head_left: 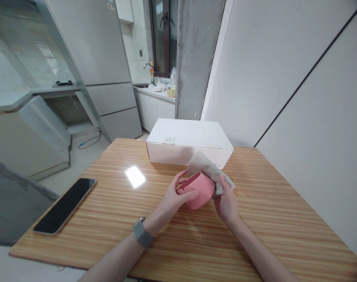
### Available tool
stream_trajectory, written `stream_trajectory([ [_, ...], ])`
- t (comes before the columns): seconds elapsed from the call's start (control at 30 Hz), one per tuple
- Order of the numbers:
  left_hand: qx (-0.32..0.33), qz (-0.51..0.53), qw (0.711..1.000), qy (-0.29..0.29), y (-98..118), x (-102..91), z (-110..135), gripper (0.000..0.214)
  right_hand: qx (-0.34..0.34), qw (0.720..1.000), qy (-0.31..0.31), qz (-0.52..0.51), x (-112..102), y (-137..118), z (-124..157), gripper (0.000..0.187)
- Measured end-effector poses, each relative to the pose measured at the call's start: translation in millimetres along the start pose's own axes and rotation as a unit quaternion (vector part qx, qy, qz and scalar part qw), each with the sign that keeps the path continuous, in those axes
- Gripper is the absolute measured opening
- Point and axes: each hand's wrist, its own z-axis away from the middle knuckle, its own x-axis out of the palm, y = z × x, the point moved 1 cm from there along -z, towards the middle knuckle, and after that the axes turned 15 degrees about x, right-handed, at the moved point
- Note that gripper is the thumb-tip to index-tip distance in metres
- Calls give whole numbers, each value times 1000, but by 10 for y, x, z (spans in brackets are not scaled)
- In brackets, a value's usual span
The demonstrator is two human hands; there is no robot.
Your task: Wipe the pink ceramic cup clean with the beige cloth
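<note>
A pink faceted container [202, 190], tilted with its opening toward the left, is held above the wooden table [114, 219]. My left hand [174, 197] grips it, the thumb on the near side and the other fingers at the open rim. A light grey cloth [205, 166] is in my right hand [225, 199], pressed against the container's right side. The thumb of that hand lies over the cloth; its other fingers are mostly hidden behind.
Behind my hands a closed white box [190, 135] stands on the table. A black-screened phone [65, 205] lies near the left edge. A white wall [298, 117] rises along the right side. Farther back are a fridge [93, 47] and a sink with a faucet [150, 72].
</note>
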Motion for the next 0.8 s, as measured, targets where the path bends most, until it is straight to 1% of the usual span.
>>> stream_trajectory([
  [0.07, -27, 15, 1000, -6, 12, -10, 10, 83, 12, 998, 20, -57, -1, -60, -14, 31],
  [0.13, -51, 53, 997, -12, 22, -11, 19, 77, 8, 995, 39, -95, -7, -127, -22, 31],
  [0.2, -59, 101, 993, -21, 28, -5, 22, 71, 0, 993, 49, -108, -18, -169, -24, 32],
  [0.27, -61, 136, 988, -37, 28, -2, 23, 67, 0, 994, 48, -98, -25, -162, -17, 34],
  [0.3, -68, 145, 986, -47, 24, -5, 24, 65, 2, 996, 34, -81, -22, -142, -9, 35],
  [0.37, -102, 148, 981, -70, 10, -18, 31, 63, -2, 999, -22, -29, 3, -85, 19, 38],
  [0.43, -143, 150, 975, -87, -5, -37, 39, 67, -16, 996, -87, 18, 35, -33, 55, 40],
  [0.5, -168, 161, 968, -89, -13, -50, 42, 72, -24, 992, -120, 38, 51, -2, 78, 41],
  [0.6, -169, 175, 968, -69, -12, -42, 34, 71, -13, 992, -115, 43, 34, 16, 67, 41],
  [0.73, -143, 183, 971, -50, 4, -5, 22, 63, 11, 996, -81, 38, -7, 51, 24, 39],
  [0.8, -126, 186, 974, -45, 11, 2, 15, 60, 19, 996, -76, 34, -9, 83, 22, 38],
])
